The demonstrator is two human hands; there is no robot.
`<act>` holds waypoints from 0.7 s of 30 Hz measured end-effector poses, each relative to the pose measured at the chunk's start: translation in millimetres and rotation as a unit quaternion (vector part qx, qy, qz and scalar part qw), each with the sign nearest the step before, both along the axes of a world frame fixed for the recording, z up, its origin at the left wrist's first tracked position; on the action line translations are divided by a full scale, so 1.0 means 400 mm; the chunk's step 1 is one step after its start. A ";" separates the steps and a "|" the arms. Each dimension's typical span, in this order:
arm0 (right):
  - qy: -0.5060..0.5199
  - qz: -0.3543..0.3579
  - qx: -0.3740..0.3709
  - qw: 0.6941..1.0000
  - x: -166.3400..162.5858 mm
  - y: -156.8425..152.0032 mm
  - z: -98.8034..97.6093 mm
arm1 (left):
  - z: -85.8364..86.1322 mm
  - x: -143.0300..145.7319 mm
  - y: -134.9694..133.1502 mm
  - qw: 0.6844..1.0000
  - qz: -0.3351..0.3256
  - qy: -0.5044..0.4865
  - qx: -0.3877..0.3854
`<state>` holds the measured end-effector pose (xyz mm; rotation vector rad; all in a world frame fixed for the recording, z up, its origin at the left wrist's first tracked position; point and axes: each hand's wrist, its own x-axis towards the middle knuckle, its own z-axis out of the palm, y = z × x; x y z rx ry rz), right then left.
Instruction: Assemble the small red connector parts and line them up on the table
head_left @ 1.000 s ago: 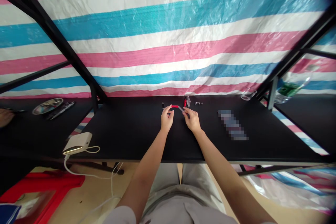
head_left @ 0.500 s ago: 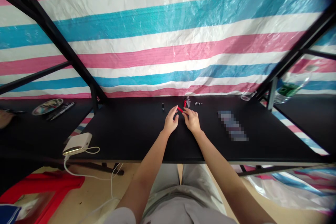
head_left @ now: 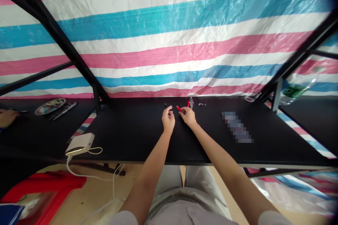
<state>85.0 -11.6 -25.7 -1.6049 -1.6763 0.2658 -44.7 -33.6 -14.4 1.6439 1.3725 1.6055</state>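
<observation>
Red plastic tube (head_left: 178, 108) lies at 10 o'clock from the right hand (head_left: 188, 116), pinched at its fingertips (the grip is tiny in this view). The left hand (head_left: 168, 119) is curled, its contents unclear, with a small black cylinder (head_left: 166, 105) at 12 o'clock on the black tabletop (head_left: 126, 137).

Mostly plastic, some glossy, some matt

Striped tarpaulin (head_left: 169, 31) is woven plastic, shiny and creased. Black tabletop (head_left: 126, 137) looks matt and smooth. Red plastic piece (head_left: 178, 108) is glossy (tiny, hard to see). Dish (head_left: 50, 106) is polished metal. White box (head_left: 79, 144) is smooth plastic. Trousers (head_left: 169, 186) are matt cloth.
</observation>
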 end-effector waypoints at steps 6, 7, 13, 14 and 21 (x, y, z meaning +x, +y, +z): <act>-0.014 -0.015 -0.122 0.992 -0.096 0.063 0.024 | -0.024 -0.041 0.040 0.973 0.160 -0.161 -0.040; -0.024 -0.014 -0.130 0.991 -0.110 0.071 0.026 | -0.027 -0.044 0.044 0.970 0.162 -0.175 -0.044; -0.081 -0.003 -0.135 0.988 -0.159 0.097 0.019 | -0.034 -0.047 0.052 0.966 0.150 -0.203 -0.053; -0.083 -0.005 -0.140 0.987 -0.162 0.099 0.018 | -0.034 -0.047 0.053 0.965 0.149 -0.206 -0.056; -0.105 -0.011 -0.148 0.983 -0.168 0.101 0.026 | -0.028 -0.046 0.057 0.956 0.141 -0.245 -0.085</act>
